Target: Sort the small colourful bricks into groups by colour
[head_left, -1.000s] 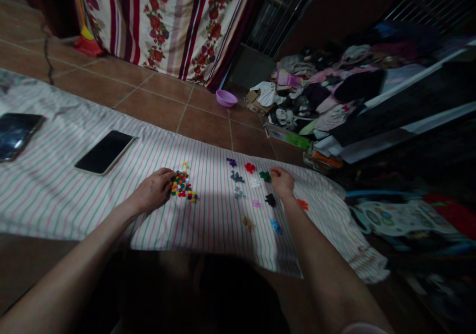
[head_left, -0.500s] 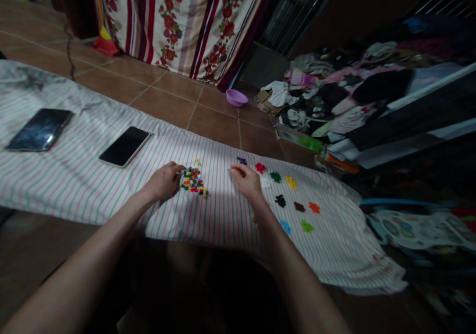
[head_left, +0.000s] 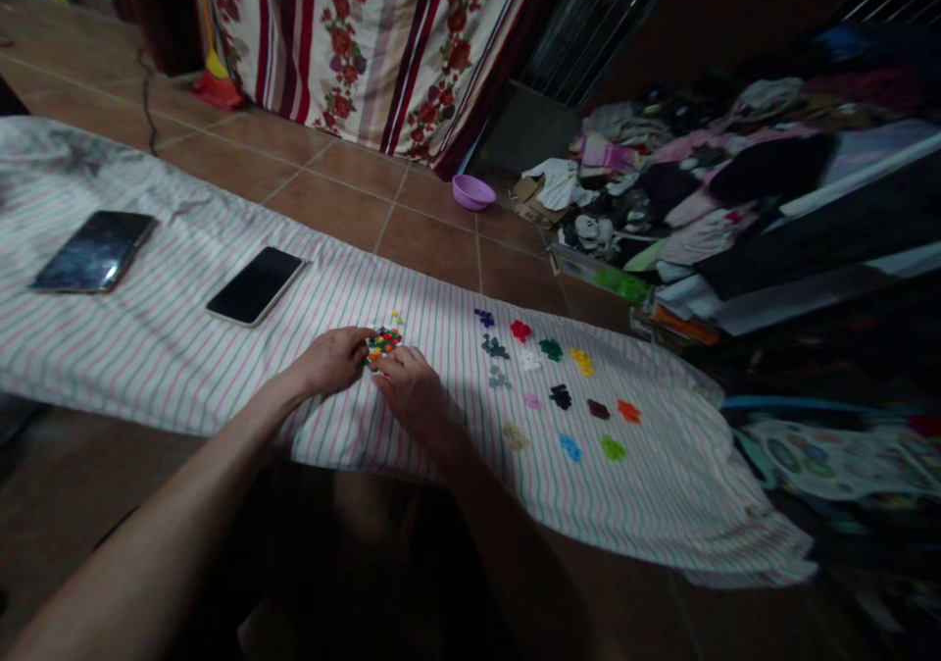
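Observation:
A small heap of mixed coloured beads [head_left: 383, 340] lies on a pink-striped white cloth [head_left: 147, 347] spread on the floor. My left hand [head_left: 334, 360] rests at the heap's left edge with its fingers curled against the beads. My right hand [head_left: 412, 391] covers the heap's near right side, fingers bent down onto it; whether it holds a bead is hidden. To the right lie several small single-colour piles: red [head_left: 520, 330], dark green [head_left: 550, 349], yellow [head_left: 582, 360], black [head_left: 560, 396], orange [head_left: 627, 410], blue [head_left: 569, 446], light green [head_left: 612, 447].
Two dark phones [head_left: 255, 285] [head_left: 94, 251] lie on the cloth to the left. Beyond it are the tiled floor, a purple bowl [head_left: 472, 191], a floral curtain [head_left: 368, 43] and a jumble of clothes and boxes [head_left: 662, 200] at right.
My right hand has come left from the sorted piles across to the mixed heap. My left hand has stayed at the heap. The view has shifted slightly.

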{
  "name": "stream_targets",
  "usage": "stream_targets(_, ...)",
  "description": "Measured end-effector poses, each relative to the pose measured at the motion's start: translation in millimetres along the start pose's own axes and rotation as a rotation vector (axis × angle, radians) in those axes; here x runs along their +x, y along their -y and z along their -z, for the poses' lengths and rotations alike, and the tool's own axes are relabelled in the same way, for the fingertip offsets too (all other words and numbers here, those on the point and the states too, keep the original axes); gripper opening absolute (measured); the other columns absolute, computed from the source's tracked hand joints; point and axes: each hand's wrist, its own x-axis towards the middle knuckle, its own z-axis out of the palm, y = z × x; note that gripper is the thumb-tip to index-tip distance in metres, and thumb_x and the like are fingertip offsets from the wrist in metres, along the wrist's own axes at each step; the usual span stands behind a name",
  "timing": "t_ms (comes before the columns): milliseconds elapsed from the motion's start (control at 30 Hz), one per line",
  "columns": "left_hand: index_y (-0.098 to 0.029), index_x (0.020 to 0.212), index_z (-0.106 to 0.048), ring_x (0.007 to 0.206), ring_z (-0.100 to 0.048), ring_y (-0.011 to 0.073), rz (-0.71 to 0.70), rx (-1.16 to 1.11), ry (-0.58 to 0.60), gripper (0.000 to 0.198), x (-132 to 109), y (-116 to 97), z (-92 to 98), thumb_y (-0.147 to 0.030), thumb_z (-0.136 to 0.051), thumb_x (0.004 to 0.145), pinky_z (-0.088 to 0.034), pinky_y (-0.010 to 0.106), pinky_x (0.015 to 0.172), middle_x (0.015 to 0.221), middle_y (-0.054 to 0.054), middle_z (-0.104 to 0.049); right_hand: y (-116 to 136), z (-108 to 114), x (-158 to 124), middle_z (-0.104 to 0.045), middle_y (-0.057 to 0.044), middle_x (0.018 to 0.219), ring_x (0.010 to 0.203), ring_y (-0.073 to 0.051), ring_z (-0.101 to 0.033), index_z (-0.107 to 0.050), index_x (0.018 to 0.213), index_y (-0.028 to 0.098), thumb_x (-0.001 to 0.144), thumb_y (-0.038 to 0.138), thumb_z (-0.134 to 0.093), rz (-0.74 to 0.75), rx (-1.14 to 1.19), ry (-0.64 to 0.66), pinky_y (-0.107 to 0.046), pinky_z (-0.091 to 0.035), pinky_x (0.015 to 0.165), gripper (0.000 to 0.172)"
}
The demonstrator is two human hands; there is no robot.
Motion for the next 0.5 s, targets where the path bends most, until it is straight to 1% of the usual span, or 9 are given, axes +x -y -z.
stream_targets(133,-0.016,0.127,-0.060,0.108,-0.066,0.0202,0.026,0.000,0.006,0.042,-0.2,-1.8,1.1,-0.023,-0.039,0.091,-0.049,0.029,0.093,0.119,0.010,-0.070,-0.5,-5.0,0.5,-0.062,-0.006,0.087,0.087,-0.021,-0.054,-0.068,0.093,0.020,0.090,0.020,-0.058,-0.041,-0.020,-0.041,-0.033,-0.045,0.082,0.010)
stream_targets(233,-0.019,0.125,-0.062,0.107,-0.065,0.0203,0.015,0.020,-0.012,0.041,1.0,-0.6,-0.7,-0.023,-0.039,0.090,-0.048,0.031,0.094,0.119,0.009,-0.070,-0.3,-8.7,-0.2,-0.062,-0.005,0.084,0.085,-0.020,-0.054,-0.066,0.087,0.020,0.091,0.020,-0.057,-0.056,-0.021,-0.037,-0.033,-0.044,0.080,0.010)
stream_targets(333,-0.019,0.123,-0.062,0.105,-0.066,0.0202,0.005,0.033,-0.020,0.041,2.2,0.8,-2.5,-0.024,-0.039,0.090,-0.049,0.031,0.093,0.116,0.008,-0.071,0.4,-10.0,-1.8,-0.062,-0.005,0.086,0.087,-0.020,-0.054,-0.066,0.090,0.019,0.092,0.020,-0.056,-0.060,-0.028,-0.039,-0.032,-0.044,0.080,0.010)
stream_targets(433,-0.017,0.124,-0.061,0.102,-0.067,0.0206,0.003,0.047,-0.010,0.042,2.7,1.2,-3.2,-0.024,-0.037,0.089,-0.049,0.032,0.090,0.114,0.010,-0.071,0.7,-9.9,-3.2,-0.063,-0.006,0.089,0.088,-0.021,-0.054,-0.066,0.096,0.019,0.092,0.020,-0.056,-0.059,-0.040,-0.046,-0.033,-0.044,0.080,0.011)
stream_targets(500,-0.016,0.124,-0.061,0.101,-0.067,0.0204,0.004,0.048,-0.013,0.043,2.9,1.4,-3.5,-0.025,-0.036,0.089,-0.049,0.031,0.089,0.114,0.011,-0.071,0.5,-10.1,-3.5,-0.063,-0.006,0.089,0.088,-0.021,-0.054,-0.066,0.096,0.019,0.093,0.021,-0.055,-0.052,-0.045,-0.042,-0.033,-0.044,0.080,0.011)
